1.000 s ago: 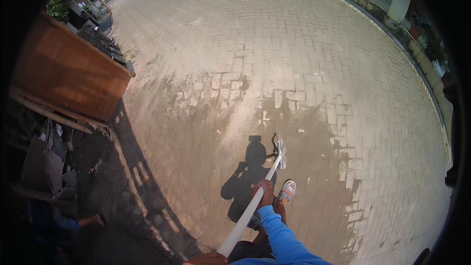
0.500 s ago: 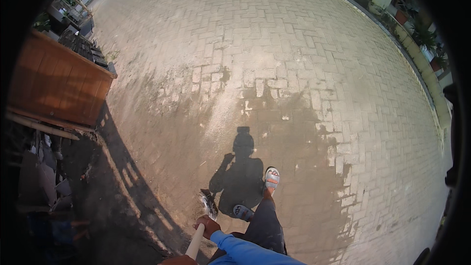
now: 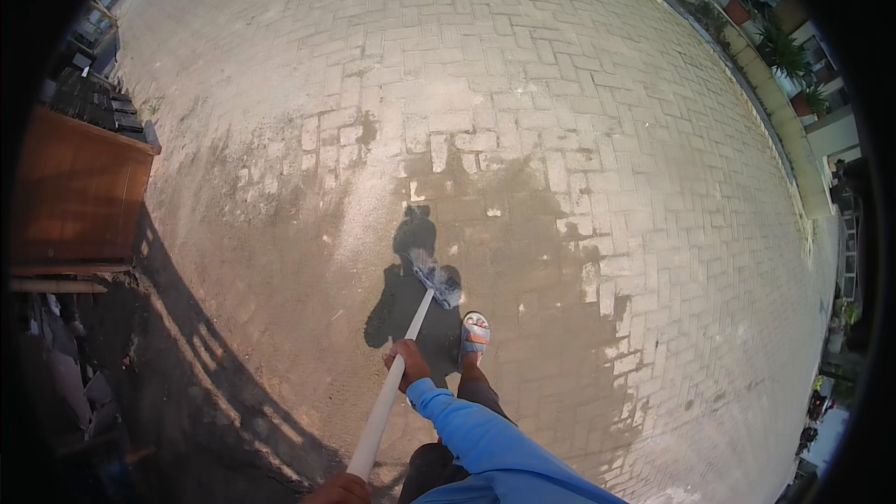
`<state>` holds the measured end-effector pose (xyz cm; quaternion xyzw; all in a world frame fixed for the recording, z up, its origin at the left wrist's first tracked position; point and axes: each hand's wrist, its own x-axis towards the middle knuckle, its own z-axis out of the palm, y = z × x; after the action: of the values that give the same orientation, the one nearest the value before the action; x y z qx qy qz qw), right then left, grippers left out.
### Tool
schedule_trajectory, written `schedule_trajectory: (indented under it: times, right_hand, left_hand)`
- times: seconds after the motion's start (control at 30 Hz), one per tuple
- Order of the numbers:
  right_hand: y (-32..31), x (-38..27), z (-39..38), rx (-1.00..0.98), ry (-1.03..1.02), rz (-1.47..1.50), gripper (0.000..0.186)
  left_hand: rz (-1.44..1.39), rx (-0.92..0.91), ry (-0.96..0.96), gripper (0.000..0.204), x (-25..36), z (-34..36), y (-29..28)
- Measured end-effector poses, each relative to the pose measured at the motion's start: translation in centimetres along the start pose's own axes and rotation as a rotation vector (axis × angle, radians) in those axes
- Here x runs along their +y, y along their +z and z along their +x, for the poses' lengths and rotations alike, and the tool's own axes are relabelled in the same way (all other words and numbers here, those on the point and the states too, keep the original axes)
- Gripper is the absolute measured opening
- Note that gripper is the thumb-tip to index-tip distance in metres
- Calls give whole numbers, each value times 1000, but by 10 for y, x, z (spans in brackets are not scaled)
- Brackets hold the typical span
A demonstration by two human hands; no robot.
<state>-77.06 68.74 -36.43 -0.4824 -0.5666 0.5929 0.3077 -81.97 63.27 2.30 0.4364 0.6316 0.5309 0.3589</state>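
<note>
My right hand [image 3: 408, 364], coming out of a blue sleeve, is closed around the middle of a long pale handle. My left hand [image 3: 341, 489] grips the same handle lower down, at the bottom edge, partly cut off. The handle belongs to what looks like a shovel [image 3: 384, 406]. Its greyish-blue head [image 3: 441, 286] is out ahead of my feet, on the ground within my shadow; blur hides its exact shape. A sandaled foot [image 3: 475, 334] stands just right of the handle.
Brown soil [image 3: 271, 271] partly covers the pavers [image 3: 653, 149]. At the left stand a brown wooden cabinet-like piece [image 3: 79, 191] and a heap of debris [image 3: 79, 373]. A low wall [image 3: 770, 121] with potted plants [image 3: 779, 47] runs along the right.
The shovel's head has swung forward, from beside my feet into the shadow ahead. My right arm has reached out further, and the view has shifted slightly right.
</note>
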Motion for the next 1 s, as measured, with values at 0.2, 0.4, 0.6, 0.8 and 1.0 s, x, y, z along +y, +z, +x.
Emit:
schedule_trajectory:
  times: [0.2, 0.4, 0.6, 0.8, 1.0]
  right_hand:
    - [6, -48, -41, -97, -40, -99, 17]
    - [-124, -13, 41, 459, -198, -227, 23]
    - [-179, 119, 38, 535, 57, -97, 23]
    - [22, 120, -99, 444, -163, -248, 21]
    - [131, -11, -199, -59, -83, -260, 18]
  left_hand:
    - [-108, -253, 199, 23, 62, 29, -17]
    - [-222, -391, 287, 22, -2, 24, 19]
    - [-253, -346, 186, 23, -121, -1, 51]
    - [4, -322, 27, 27, -60, -103, -67]
    - [-137, -120, 137, 27, 25, -158, -178]
